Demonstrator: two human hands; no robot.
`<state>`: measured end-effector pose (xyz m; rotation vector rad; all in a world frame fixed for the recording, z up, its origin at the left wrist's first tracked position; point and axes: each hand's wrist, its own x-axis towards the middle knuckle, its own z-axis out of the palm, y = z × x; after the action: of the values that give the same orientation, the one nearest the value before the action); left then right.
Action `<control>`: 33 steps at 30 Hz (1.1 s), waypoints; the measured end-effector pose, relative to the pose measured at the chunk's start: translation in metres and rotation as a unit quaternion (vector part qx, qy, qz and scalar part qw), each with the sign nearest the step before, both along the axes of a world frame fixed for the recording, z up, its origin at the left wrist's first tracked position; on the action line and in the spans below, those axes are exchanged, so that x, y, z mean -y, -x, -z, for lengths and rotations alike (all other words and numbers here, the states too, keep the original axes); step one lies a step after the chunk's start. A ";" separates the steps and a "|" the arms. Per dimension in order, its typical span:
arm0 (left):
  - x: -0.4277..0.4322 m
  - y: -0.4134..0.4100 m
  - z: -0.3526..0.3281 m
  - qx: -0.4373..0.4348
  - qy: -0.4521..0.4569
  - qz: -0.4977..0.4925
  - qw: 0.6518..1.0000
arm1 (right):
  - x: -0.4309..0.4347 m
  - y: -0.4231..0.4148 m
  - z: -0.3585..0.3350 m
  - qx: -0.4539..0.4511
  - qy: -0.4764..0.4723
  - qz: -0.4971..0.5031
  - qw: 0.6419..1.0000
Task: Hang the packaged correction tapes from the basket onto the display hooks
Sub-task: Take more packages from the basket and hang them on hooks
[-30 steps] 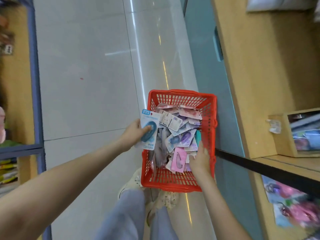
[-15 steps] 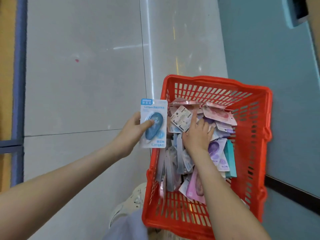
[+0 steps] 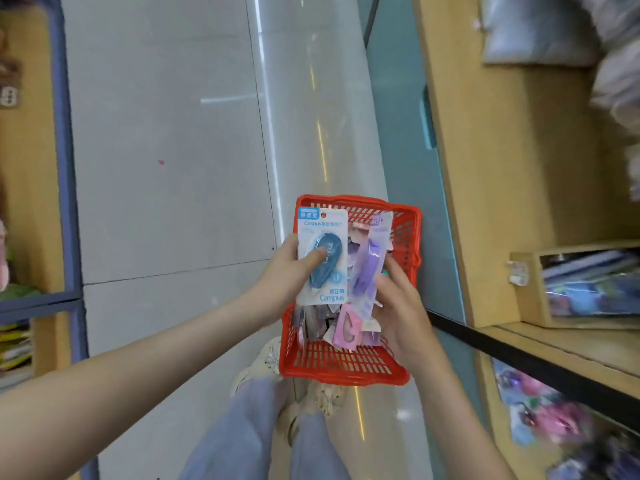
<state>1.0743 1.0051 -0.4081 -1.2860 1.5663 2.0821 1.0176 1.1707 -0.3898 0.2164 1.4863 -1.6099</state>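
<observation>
Correction tapes: blue pack (image 3: 322,261) pinched by left hand (image 3: 280,282), purple pack (image 3: 369,268) gripped by right hand (image 3: 398,306) over basket (image 3: 346,370) | step was picking | next likely needed: hang-holes lined onto hooks

The blue correction tape package (image 3: 322,258) reads "Campus" across its card toward 12 o'clock and again, larger, near its 5 o'clock corner. Its 11 o'clock corner carries white Chinese characters on blue. Print on the purple package (image 3: 369,268) is too blurred to read.

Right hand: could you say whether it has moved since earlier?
Yes: the right hand rose out of the red basket, gripping a purple correction tape package.
</observation>
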 end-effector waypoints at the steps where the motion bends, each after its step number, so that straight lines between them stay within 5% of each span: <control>1: -0.002 0.011 -0.035 -0.016 -0.002 0.020 1.000 | -0.007 0.003 -0.035 0.018 0.033 0.030 0.999; 6: -0.018 0.056 -0.216 -0.135 -0.032 0.143 0.980 | -0.040 0.015 -0.223 0.033 0.122 0.192 0.973; 13: -0.071 0.060 -0.408 -0.280 0.026 0.235 0.930 | -0.066 -0.010 -0.386 -0.182 -0.035 0.298 0.936; 20: -0.142 0.019 -0.530 -0.391 0.042 0.284 0.874 | -0.136 -0.063 -0.506 -0.395 -0.097 0.278 0.870; 33: -0.280 -0.064 -0.706 -0.589 0.016 0.402 0.701 | -0.300 -0.180 -0.692 -0.574 -0.124 0.299 0.752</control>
<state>1.1380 1.2855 0.2978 0.9909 1.9312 2.1425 1.1979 1.4703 0.3024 -0.2637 2.8003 -2.1940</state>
